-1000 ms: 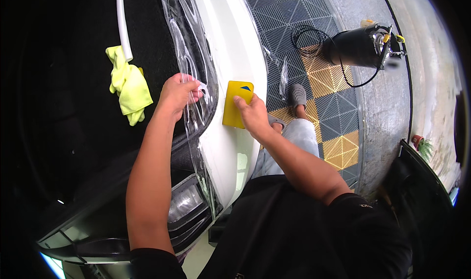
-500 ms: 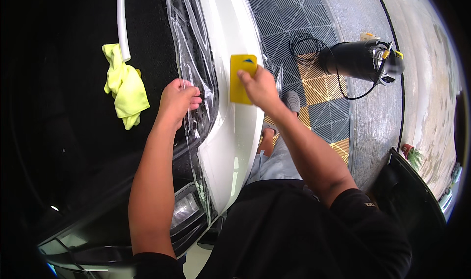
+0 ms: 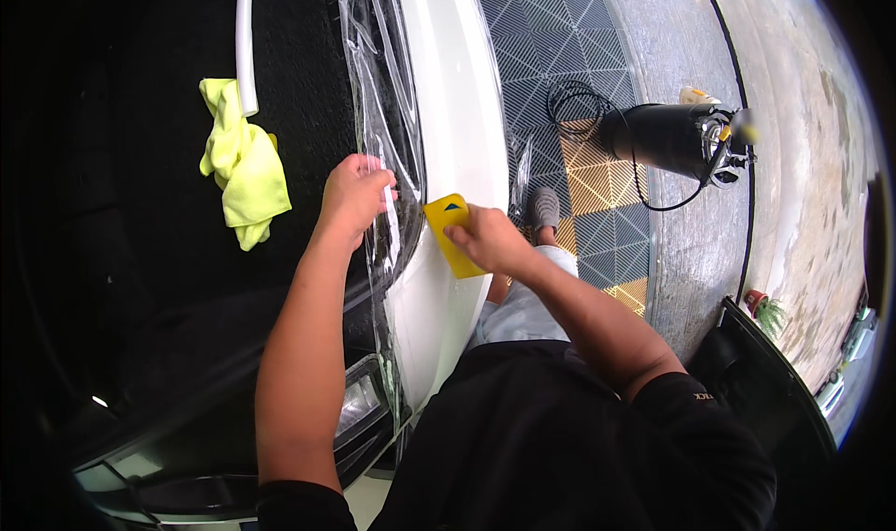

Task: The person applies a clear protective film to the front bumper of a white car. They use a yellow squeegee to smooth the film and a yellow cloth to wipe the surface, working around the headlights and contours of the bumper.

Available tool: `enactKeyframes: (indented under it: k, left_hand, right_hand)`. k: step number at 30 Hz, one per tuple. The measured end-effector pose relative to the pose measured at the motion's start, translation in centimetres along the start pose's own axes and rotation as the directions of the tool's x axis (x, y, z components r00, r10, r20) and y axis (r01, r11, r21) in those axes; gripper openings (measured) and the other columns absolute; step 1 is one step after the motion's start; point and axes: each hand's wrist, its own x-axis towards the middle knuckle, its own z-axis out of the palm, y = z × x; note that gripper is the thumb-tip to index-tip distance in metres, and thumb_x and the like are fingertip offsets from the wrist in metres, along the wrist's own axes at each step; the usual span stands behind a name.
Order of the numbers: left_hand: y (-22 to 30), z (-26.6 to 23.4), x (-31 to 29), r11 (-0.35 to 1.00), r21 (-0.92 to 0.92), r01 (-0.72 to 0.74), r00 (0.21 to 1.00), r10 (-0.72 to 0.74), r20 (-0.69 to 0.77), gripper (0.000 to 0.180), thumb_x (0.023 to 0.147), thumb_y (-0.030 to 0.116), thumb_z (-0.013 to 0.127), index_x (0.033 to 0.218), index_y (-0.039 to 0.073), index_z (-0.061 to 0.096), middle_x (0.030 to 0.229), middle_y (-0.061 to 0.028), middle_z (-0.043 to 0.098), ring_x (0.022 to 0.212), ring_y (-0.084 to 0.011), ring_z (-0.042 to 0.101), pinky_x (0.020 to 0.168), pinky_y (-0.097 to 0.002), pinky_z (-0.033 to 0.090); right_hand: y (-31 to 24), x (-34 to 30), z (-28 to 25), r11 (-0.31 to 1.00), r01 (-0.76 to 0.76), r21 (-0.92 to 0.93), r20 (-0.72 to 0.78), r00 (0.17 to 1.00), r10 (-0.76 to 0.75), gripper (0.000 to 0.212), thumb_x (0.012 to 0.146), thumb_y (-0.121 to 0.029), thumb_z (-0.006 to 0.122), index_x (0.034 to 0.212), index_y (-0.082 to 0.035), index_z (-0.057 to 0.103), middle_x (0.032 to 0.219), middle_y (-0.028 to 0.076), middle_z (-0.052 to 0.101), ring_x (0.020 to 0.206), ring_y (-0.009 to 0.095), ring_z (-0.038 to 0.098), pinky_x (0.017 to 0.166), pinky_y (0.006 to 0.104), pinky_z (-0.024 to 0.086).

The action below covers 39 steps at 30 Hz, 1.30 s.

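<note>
My right hand grips a flat yellow squeegee with its thumb on top. The squeegee is tilted over the white car panel, its upper left corner near the panel's inner edge; whether it touches I cannot tell. Along that edge runs crumpled clear film. My left hand is closed on the film's loose edge, fingers pinched together. To its left, a bright yellow-green cloth lies crumpled on the black surface.
A white tube ends at the cloth. Below my left hand is a car lamp. Right of the panel, a black cylindrical tank with a coiled black hose lies across patterned floor tiles. Farther right stands a potted plant.
My right hand has brought the squeegee down the panel and tilted it, nearer the film's edge. My left hand keeps its hold on the film. The whole view has shifted slightly.
</note>
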Motion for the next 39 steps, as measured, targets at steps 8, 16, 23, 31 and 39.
enactKeyframes:
  k: [8,16,23,31,39]
  left_hand:
    - [-0.1,-0.4,0.6,0.999,-0.033,-0.020,1.000,0.020,0.002,0.025,0.087,0.007,0.059,0.110,0.000,0.053,0.093,-0.0116,0.066,0.078,-0.0183,0.066,0.068,-0.0295,0.053]
    - [0.4,-0.2,0.3,1.000,-0.010,-0.001,1.000,0.001,-0.017,0.026,0.088,0.008,0.058,0.112,0.000,0.054,0.094,-0.0118,0.067,0.078,-0.0176,0.066,0.068,-0.0286,0.053]
    - [0.1,0.2,0.0,0.999,0.038,-0.025,1.000,0.025,0.001,0.025,0.089,0.012,0.060,0.111,0.003,0.053,0.092,-0.0095,0.066,0.077,-0.0168,0.066,0.069,-0.0289,0.052]
    - [-0.5,0.0,0.2,1.000,0.018,0.000,0.999,-0.001,0.033,0.026,0.091,0.013,0.062,0.113,0.003,0.053,0.091,-0.0074,0.065,0.077,-0.0164,0.065,0.071,-0.0292,0.053]
    - [-0.6,-0.4,-0.6,0.999,0.040,-0.013,0.999,0.011,0.043,0.025,0.093,0.021,0.064,0.111,0.007,0.054,0.093,-0.0061,0.065,0.079,-0.0168,0.065,0.072,-0.0310,0.054]
  right_hand:
    - [-3.2,13.9,-8.6,0.942,-0.136,-0.307,-0.073,0.990,0.119,0.029,0.089,-0.022,0.053,0.096,0.003,0.065,0.088,0.023,0.070,0.082,0.039,0.069,0.076,0.0439,0.056]
    - [1.5,-4.6,2.9,0.944,-0.179,0.278,-0.124,0.968,0.220,0.034,0.091,-0.023,0.060,0.109,0.006,0.060,0.093,0.025,0.069,0.087,0.036,0.069,0.082,0.0419,0.054]
    - [0.6,3.0,-1.4,0.971,-0.233,0.052,-0.314,0.919,0.238,0.028,0.092,-0.021,0.053,0.091,0.007,0.059,0.077,0.029,0.066,0.073,0.044,0.065,0.071,0.0492,0.054]
    - [-5.1,-12.1,8.8,0.871,-0.048,0.489,0.174,0.984,-0.043,0.020,0.088,-0.018,0.061,0.095,0.000,0.064,0.081,0.025,0.066,0.077,0.043,0.065,0.074,0.0487,0.052]
    - [0.7,3.6,-4.0,0.962,-0.264,0.072,-0.218,0.937,0.273,0.033,0.089,-0.023,0.053,0.095,0.007,0.063,0.084,0.028,0.068,0.080,0.042,0.068,0.078,0.0476,0.055]
